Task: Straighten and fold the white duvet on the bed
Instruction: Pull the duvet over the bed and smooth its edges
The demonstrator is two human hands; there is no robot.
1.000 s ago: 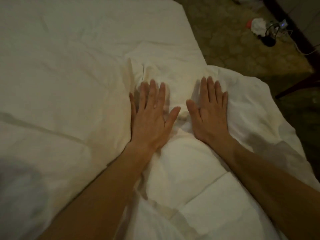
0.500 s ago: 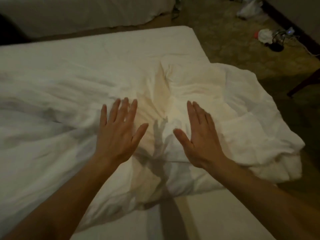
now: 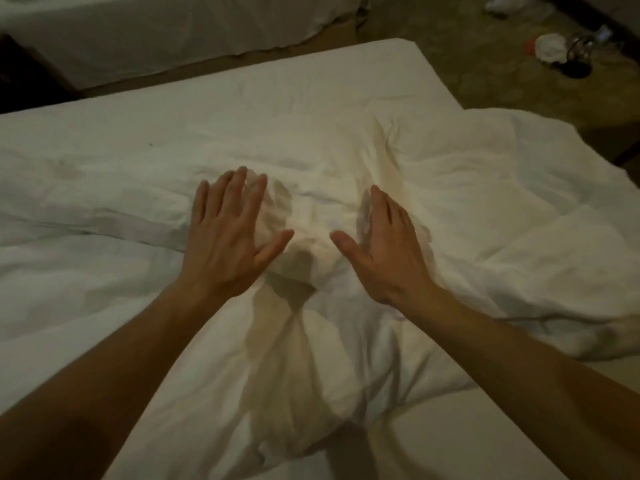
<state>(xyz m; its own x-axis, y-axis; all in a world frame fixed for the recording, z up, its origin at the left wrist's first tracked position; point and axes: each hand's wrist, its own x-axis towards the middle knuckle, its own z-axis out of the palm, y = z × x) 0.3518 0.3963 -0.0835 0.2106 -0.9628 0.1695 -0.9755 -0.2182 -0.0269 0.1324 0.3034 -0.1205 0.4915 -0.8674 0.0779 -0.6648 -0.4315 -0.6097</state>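
The white duvet (image 3: 467,202) lies rumpled across the bed (image 3: 311,84), bunched into folds in the middle and hanging off the right edge. My left hand (image 3: 225,244) is flat with its fingers spread, palm down over a ridge of the duvet. My right hand (image 3: 384,251) is also flat and spread, a hand's width to the right, over the same bunched part. Neither hand grips the fabric. A raised hump of duvet sits between the two thumbs.
A second bed with a white sheet (image 3: 173,32) stands beyond a narrow gap at the top. Patterned carpet (image 3: 485,74) lies to the right, with a white cloth and a dark cabled object (image 3: 568,53) on it.
The view has pulled back and up, showing more of the bed and the second bed. Both hands lifted off the fold they pressed and moved left across the duvet, still flat.
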